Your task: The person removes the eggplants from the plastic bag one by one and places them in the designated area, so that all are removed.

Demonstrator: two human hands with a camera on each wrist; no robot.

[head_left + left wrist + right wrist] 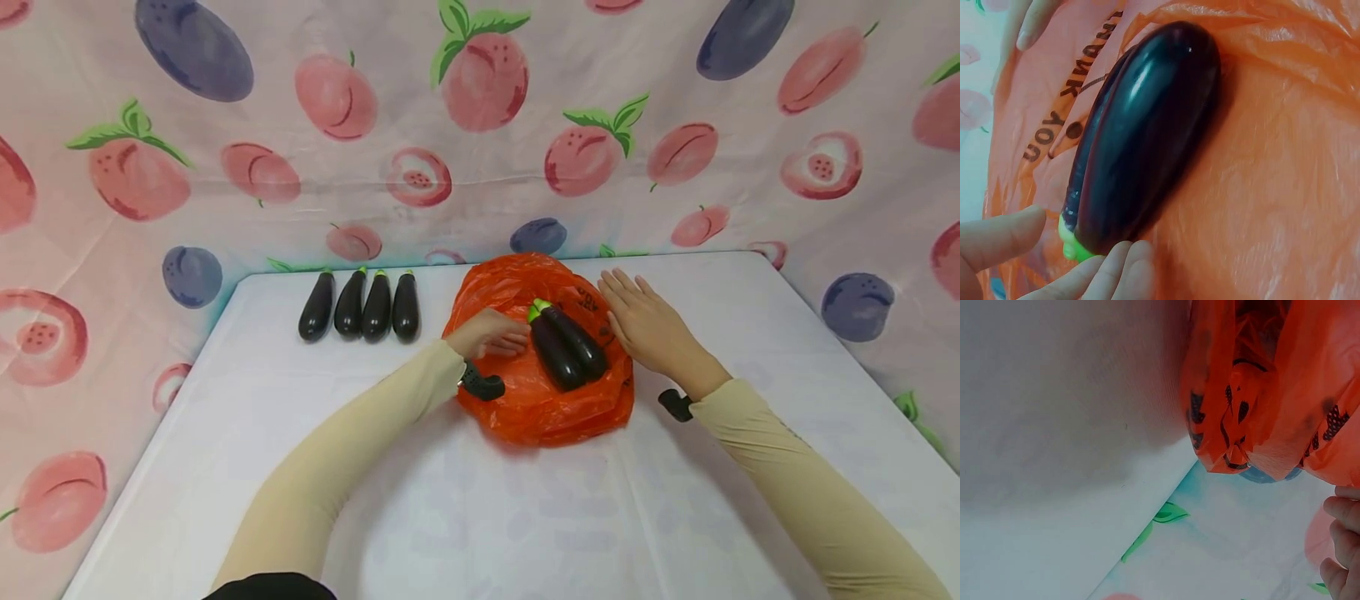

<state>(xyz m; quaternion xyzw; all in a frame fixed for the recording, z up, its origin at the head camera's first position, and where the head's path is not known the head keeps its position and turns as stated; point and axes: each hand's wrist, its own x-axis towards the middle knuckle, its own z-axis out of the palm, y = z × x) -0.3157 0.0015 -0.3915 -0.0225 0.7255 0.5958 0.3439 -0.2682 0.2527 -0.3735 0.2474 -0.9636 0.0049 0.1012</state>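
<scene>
Two dark purple eggplants (564, 346) with green stem ends lie side by side on a red-orange plastic bag (517, 412). My left hand (492, 333) is over the bag at their left. In the left wrist view, its fingertips (1138, 259) come right up to the stem end of the nearer eggplant (1150, 131), while the thumb (1007, 237) stays apart on the other side. Across from it, my right hand (651, 329) has its fingers extended at the bag's right edge. The right wrist view catches only some of its fingertips (1346, 544) beside the bag (1329, 381).
Several more eggplants (377, 308) stand in a row at the back left of the white-covered table (480, 533). Behind the table's far edge hangs a fruit-print cloth (300, 217). Printed black lettering shows on the bag.
</scene>
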